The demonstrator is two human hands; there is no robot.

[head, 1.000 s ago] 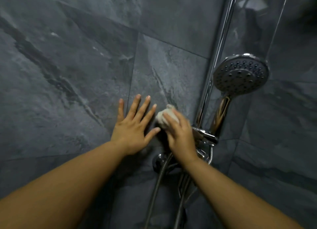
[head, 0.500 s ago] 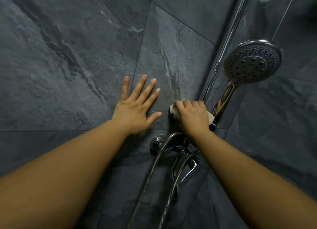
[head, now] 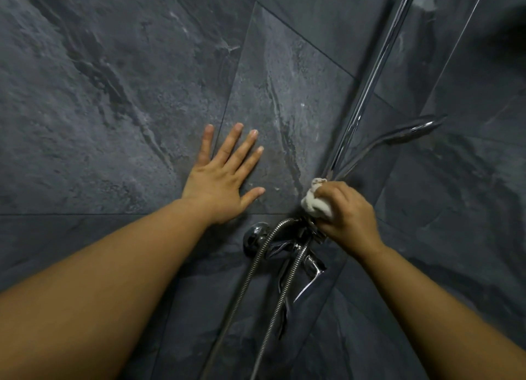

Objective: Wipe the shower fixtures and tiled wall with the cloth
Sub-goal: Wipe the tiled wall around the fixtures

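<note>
Cloth (head: 314, 202), white and bunched into a wad, sits just above the tap (head: 284, 243) at the foot of the chrome rail (head: 370, 83), gripped by the right hand (head: 345, 217) with fingers curled tight around it. Up and left of the tap, the left hand (head: 220, 180) lies flat on the dark grey tiled wall (head: 113, 95), fingers straight and spread. Two ribbed metal hoses (head: 247, 283) hang below the tap.

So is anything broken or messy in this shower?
Nothing looks broken or spilled. The left hand lies flat on the dark grey tiled wall, and the right hand holds the crumpled white cloth at the bottom of the shiny chrome rail. The wavy streaks look like the tile's own pattern.
</note>
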